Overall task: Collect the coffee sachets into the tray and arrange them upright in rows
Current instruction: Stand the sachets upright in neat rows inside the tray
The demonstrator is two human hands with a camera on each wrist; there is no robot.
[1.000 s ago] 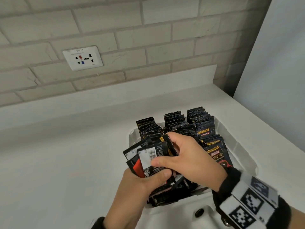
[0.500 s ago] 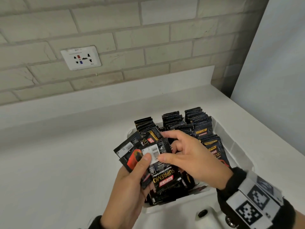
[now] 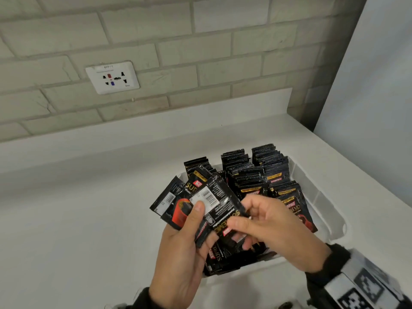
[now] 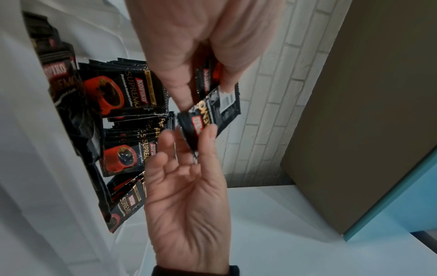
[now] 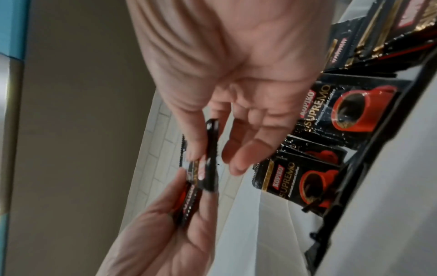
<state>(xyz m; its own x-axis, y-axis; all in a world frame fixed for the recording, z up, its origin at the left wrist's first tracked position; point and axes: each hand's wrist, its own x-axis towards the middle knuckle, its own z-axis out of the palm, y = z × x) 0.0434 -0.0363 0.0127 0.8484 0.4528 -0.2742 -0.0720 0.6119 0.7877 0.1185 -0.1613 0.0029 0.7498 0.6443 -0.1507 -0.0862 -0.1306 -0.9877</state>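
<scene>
My left hand grips a fanned bundle of black coffee sachets above the near left part of the white tray. My right hand pinches the lower corner of the front sachet, thumb on top and fingers beneath. The wrist views show that sachet edge-on between the right hand and the left hand. Upright rows of sachets fill the far part of the tray. Loose sachets lie flat at its near end, partly hidden by my hands.
The tray sits on a white counter against a brick wall with a power socket. A tall pale panel stands at the right. Bare counter lies left of the tray.
Both hands rose out of the tray with the bundle. The sachets fanned out in my left hand, and my right hand slid from the bundle's top to the front sachet's lower corner.
</scene>
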